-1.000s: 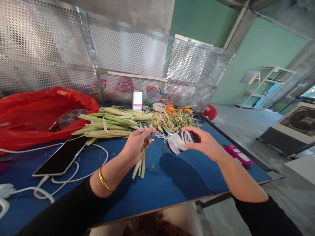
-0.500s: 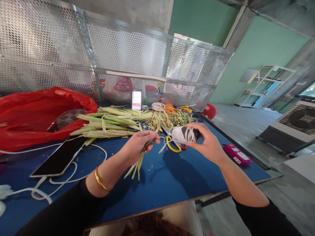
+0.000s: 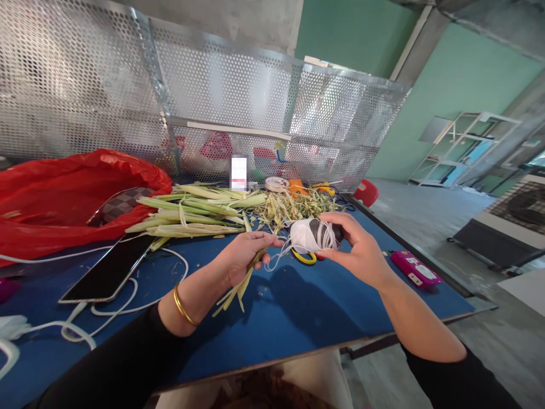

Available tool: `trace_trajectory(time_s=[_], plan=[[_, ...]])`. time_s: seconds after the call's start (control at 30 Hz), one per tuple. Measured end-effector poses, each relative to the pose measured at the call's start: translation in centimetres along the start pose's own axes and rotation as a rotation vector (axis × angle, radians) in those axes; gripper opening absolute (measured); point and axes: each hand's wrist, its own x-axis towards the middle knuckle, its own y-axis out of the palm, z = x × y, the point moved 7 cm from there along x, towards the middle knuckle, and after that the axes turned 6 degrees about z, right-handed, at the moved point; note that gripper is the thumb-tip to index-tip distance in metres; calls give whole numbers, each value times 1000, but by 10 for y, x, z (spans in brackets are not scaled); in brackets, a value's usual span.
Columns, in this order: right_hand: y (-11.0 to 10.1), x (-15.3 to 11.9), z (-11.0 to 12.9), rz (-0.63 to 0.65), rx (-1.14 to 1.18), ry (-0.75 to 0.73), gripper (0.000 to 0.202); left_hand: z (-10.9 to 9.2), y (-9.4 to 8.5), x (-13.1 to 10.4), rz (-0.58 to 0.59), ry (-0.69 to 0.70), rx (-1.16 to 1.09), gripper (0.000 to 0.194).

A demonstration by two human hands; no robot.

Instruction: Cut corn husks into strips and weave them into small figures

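Note:
My left hand [image 3: 249, 255] is closed on a small bundle of pale green husk strips [image 3: 234, 294], whose loose ends hang toward me. In my right hand [image 3: 357, 247] is a spool of white string [image 3: 313, 236] with a dark end, held on its side between thumb and fingers. Loose string runs from the spool to the fingers of my left hand. Behind and below the spool lie scissors [image 3: 304, 258], their yellow handle partly showing. A pile of long green husks [image 3: 200, 213] and a heap of shredded dry pieces [image 3: 298, 205] lie behind my hands.
A red plastic bag [image 3: 85, 170] and a dark tablet [image 3: 108, 272] with white cables are on the left of the blue table [image 3: 272, 324]. A magenta packet [image 3: 415, 268] lies at the right edge. A perforated metal screen [image 3: 230, 85] stands behind.
My right hand has brought the spool slightly left, closer to my left hand, and it now covers more of the scissors. The view has shifted a little.

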Motion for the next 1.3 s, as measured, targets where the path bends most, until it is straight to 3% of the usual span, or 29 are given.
trace_trajectory(time_s=[0.27,0.5,0.77,0.97,1.1,1.3], plan=[[6,1,8,22,-36,-62,53,-1,5,-2,48,-19,20,19],[7,0,10,55,-25,-64,54,-5,5,-4,42,-9,165,25],[7,-3,10,76,-40,-57,52,-8,0,-4,-25,6,175,20],[5,-8,4,74,-96,-61,52,-10,-9,-3,-118,45,-2,17],[3,-12,2,79,-126,-57,51,-13,-19,-3,-244,84,-105,15],[-6,-19,-10,88,-35,-17,50,-18,-31,-3,-358,118,-222,8]])
